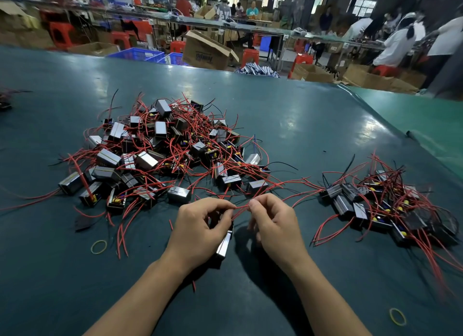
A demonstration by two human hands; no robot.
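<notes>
My left hand (200,225) grips a small black box-shaped component (224,245) with a shiny side, held just above the dark green table (300,125). Red wires (241,208) run from that component up between both hands. My right hand (273,223) pinches those red wires between thumb and forefinger, close beside my left fingertips. A big heap of the same components (160,150) with tangled red and black wires lies just beyond my hands. A smaller heap (380,205) lies to the right.
Two yellow rubber bands lie on the table, one at the near left (99,247) and one at the near right (397,316). A rolled mat edge (426,140) runs along the table's right side. Beyond the table are cardboard boxes (208,51), blue crates, red stools and other workers.
</notes>
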